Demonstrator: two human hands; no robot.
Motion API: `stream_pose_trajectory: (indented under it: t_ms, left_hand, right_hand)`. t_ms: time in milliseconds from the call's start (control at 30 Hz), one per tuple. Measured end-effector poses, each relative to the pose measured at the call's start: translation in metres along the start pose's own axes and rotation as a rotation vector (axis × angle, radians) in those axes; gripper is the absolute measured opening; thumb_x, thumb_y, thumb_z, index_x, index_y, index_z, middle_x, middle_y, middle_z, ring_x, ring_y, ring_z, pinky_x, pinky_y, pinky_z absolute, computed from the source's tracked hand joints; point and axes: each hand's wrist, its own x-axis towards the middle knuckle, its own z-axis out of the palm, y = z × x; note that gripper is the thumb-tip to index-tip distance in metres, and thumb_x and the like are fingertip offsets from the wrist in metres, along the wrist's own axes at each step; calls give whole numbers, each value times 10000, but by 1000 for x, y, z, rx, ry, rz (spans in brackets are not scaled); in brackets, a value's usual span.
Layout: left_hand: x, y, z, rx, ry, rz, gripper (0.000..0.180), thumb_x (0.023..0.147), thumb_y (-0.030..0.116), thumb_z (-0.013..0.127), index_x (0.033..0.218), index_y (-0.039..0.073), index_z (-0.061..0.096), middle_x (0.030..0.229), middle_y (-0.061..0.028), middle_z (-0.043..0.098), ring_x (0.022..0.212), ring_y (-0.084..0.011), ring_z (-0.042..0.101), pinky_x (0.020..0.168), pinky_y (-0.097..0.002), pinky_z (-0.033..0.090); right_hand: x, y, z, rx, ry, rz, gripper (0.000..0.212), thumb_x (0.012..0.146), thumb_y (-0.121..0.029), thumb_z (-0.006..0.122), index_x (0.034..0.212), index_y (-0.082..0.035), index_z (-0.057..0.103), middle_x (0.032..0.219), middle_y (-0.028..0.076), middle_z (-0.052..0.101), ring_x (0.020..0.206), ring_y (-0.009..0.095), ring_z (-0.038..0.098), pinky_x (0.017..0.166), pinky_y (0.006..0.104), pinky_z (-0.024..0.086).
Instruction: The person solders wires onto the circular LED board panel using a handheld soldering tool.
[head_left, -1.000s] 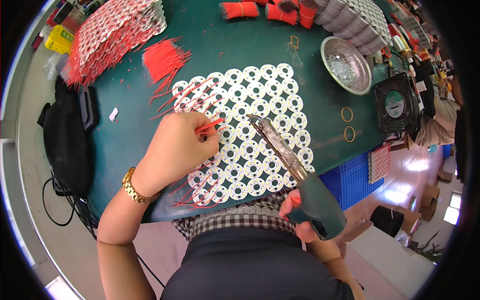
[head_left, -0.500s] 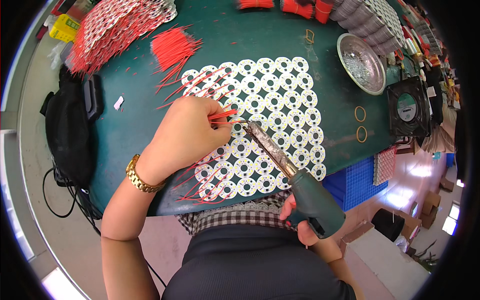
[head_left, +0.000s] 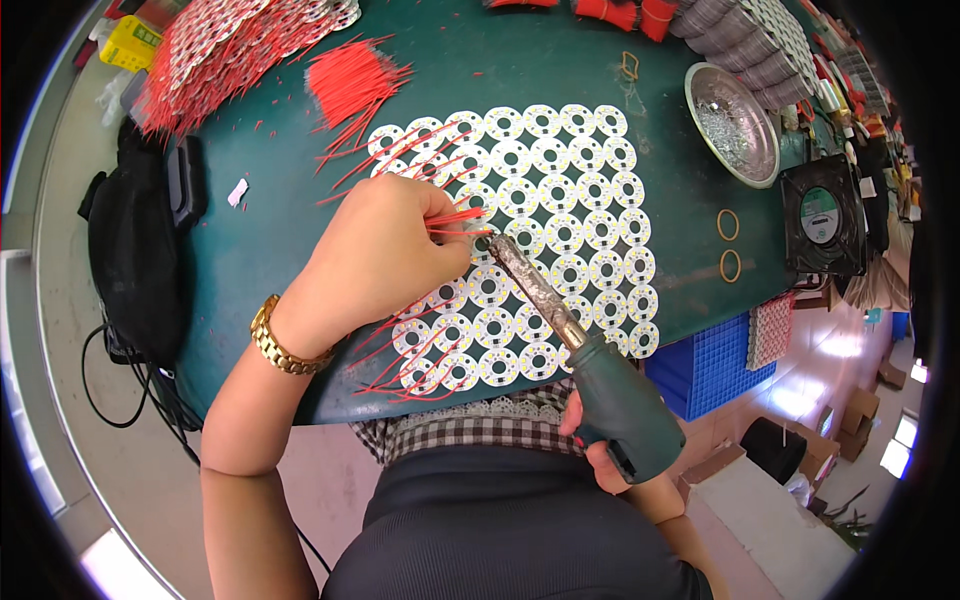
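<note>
A panel of round white LED circuit boards (head_left: 563, 232), joined in rows, lies on the green table. Red wires stand out from several boards along its left side. My left hand (head_left: 385, 250) is closed, pinching a few red wires (head_left: 455, 218) over the panel's left part. In my right hand (head_left: 592, 445) is a dark green soldering gun (head_left: 625, 405), gripped by its handle. Its metal barrel points up and left, and the tip ends right beside the wire ends at my left fingertips. Whether the tip touches a board is hard to tell.
A loose pile of red wires (head_left: 352, 82) lies behind the panel, near stacked wired panels (head_left: 225, 60). At right are a metal bowl (head_left: 735, 125), rubber bands (head_left: 729, 225) and a black fan (head_left: 822, 215). A blue crate (head_left: 700, 368) stands below the table's right edge.
My left hand and the soldering tip have both shifted slightly, the tip closer to the wire ends. The table scene sits a little higher and more to the right in view.
</note>
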Motion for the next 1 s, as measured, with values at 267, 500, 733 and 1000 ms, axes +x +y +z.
stream_pose_trajectory:
  t_ms: [267, 500, 733, 1000]
  left_hand:
    - [-2, -8, 1, 21, 26, 33, 174, 721, 112, 692, 721, -53, 635, 542, -38, 530, 513, -65, 456, 484, -265, 392]
    - [-5, -7, 0, 80, 40, 99, 184, 741, 131, 663, 711, -46, 623, 576, -131, 554, 504, -203, 499, 532, -326, 431]
    - [-7, -8, 13, 75, 176, 113, 157, 835, 117, 670, 875, -25, 618, 632, -102, 620, 560, -143, 591, 543, -296, 448]
    - [-5, -11, 21, 343, 273, 202, 122, 836, 112, 649, 857, -8, 633, 644, -168, 616, 547, -269, 602, 542, -344, 458]
  right_hand:
    - [3, -11, -8, 259, -16, 27, 385, 880, -362, 584, 1036, -12, 551, 784, 89, 552, 641, 164, 565, 576, 287, 469]
    - [11, -25, -2, 829, 306, 330, 324, 746, -296, 746, 876, -22, 633, 745, 28, 606, 660, 95, 548, 580, 225, 434]
    - [10, -6, 2, 617, 157, 157, 700, 845, -561, 611, 1243, -6, 457, 809, 69, 540, 684, 160, 562, 566, 271, 447]
    - [30, -19, -2, 1000, 198, 221, 481, 840, -313, 642, 1164, 10, 492, 812, 77, 574, 685, 151, 544, 602, 285, 447]
